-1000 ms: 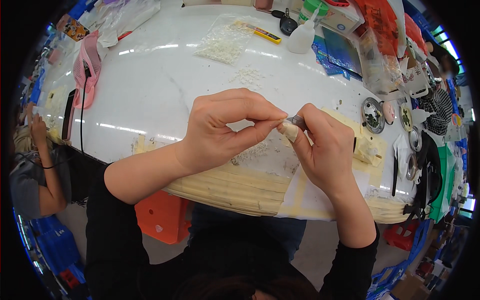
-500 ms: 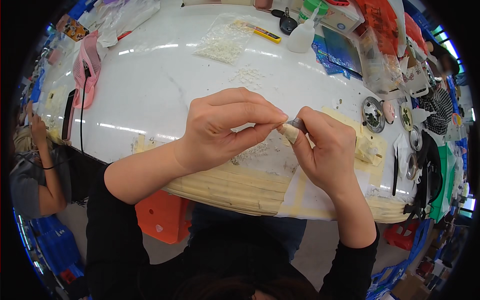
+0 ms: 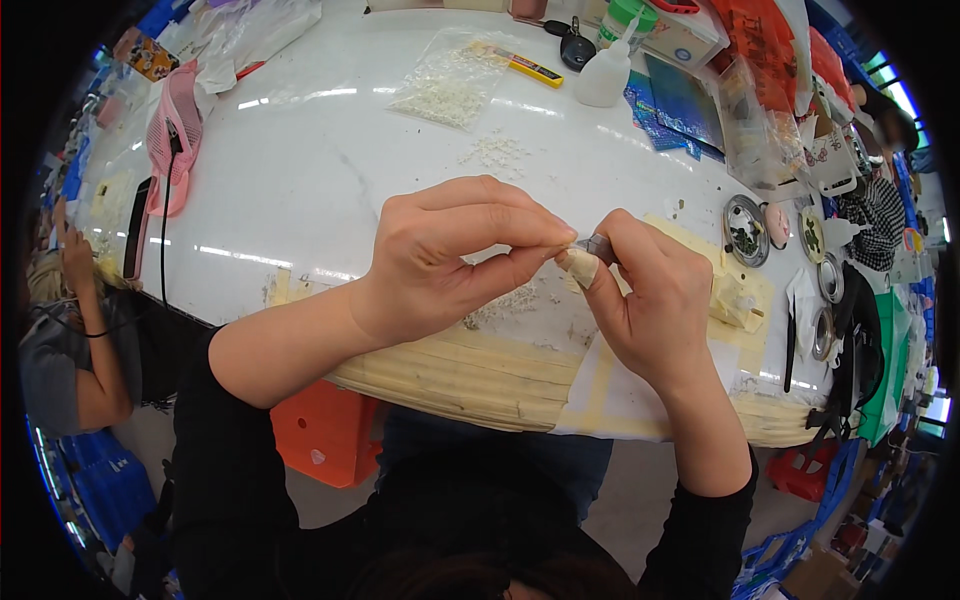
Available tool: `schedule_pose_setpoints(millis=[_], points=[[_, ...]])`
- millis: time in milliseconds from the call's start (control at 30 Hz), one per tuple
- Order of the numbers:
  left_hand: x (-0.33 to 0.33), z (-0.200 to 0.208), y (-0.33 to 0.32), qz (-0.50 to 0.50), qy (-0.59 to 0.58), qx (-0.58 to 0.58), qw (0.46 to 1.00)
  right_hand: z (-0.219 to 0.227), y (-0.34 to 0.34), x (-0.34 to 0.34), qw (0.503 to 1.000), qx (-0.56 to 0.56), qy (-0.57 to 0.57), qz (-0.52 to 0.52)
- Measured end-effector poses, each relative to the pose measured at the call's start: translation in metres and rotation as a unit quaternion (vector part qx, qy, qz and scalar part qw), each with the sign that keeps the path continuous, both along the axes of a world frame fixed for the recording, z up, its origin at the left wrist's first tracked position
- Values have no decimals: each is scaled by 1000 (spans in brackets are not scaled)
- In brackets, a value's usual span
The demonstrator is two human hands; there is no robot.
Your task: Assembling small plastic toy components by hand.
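Above the white table (image 3: pixel 300 190), near its front edge, my two hands meet. My left hand (image 3: pixel 450 255) is closed, thumb and fingertips pinched on something too small to make out. Facing it, my right hand (image 3: pixel 655 290) grips a short grey blade-like piece (image 3: pixel 598 248) between its thumb and curled fingers, its tip close to the left fingertips. Pale yellowish wrapping (image 3: pixel 580 266) covers the right thumb's tip. Small white shavings (image 3: pixel 505 305) lie on the table below the hands, and more white bits (image 3: pixel 495 152) are scattered beyond them.
At the back lie a clear bag of white bits (image 3: pixel 450 95), a yellow utility knife (image 3: pixel 535 70) and a white squeeze bottle (image 3: pixel 603 78). Small metal dishes (image 3: pixel 746 230) stand at right. A pink strap-like item (image 3: pixel 170 140) and another person's arm (image 3: pixel 85 290) are at left.
The right fingers and the grey piece have shifted very slightly. My left hand keeps its pinch in the same place. At far left, the other person has moved a little.
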State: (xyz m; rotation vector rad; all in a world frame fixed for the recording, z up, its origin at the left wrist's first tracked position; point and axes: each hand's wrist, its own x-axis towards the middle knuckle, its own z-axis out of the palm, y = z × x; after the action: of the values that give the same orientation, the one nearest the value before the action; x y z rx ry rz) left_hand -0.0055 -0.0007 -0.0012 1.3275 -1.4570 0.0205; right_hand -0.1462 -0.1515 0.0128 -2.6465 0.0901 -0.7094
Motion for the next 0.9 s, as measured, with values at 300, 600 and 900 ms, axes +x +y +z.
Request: schedule_pose_setpoints(millis=[300, 600, 900], points=[[0, -1, 0, 0, 2, 0, 1000, 1, 0, -1, 1000, 21, 17, 8], [1, -1, 0, -4, 4, 8, 1000, 3, -1, -1, 999, 31, 23, 23], [-2, -2, 2, -79, 351, 147, 921, 6, -4, 2, 986, 160, -44, 27]])
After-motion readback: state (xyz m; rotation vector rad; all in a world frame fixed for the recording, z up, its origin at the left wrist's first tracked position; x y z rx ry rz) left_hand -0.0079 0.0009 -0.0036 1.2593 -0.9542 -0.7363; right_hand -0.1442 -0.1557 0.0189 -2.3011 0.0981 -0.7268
